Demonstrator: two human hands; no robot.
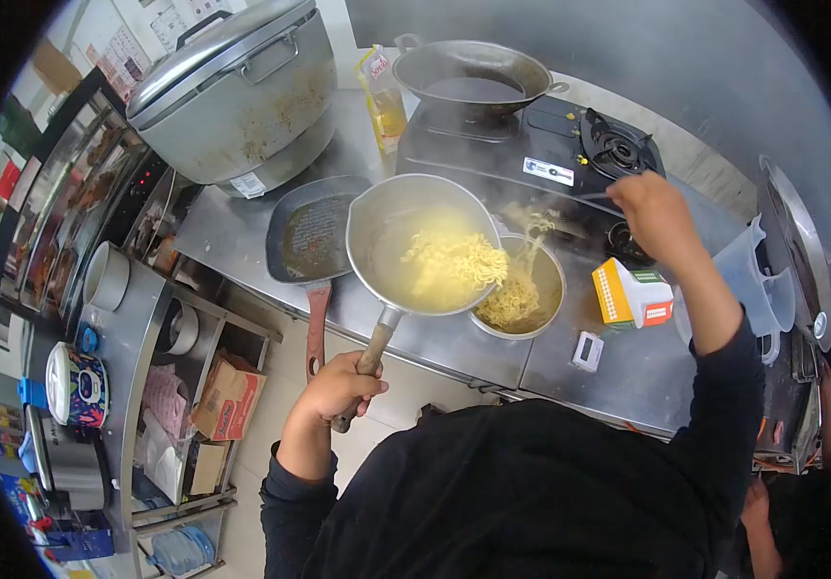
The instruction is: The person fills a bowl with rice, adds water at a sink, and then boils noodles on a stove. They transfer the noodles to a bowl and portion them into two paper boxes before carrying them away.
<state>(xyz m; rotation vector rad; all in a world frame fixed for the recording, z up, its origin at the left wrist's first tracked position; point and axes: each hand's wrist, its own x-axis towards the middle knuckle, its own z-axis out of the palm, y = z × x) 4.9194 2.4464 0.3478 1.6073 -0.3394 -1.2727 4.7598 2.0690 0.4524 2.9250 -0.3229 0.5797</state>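
Observation:
My left hand (338, 388) is closed around the wooden handle of a metal saucepan (372, 241). The pan tilts to the right, with steaming yellow noodles (454, 262) at its lower rim. Just beyond that rim stands a round metal pot (552, 314) with noodles (512, 301) in it; more noodles hang blurred above it. My right hand (656, 214), raised at the right over the stove, grips a thin metal utensil (589, 196) pointing left toward the hanging noodles. I cannot tell what kind of utensil it is.
A grill pan (314, 232) lies left of the saucepan. Behind are a large rice cooker (242, 96), an oil pouch (382, 101) and a wok (473, 87) on the stove. An orange-white carton (632, 294) and small white timer (588, 351) sit right. Another person's hand (756, 504) shows lower right.

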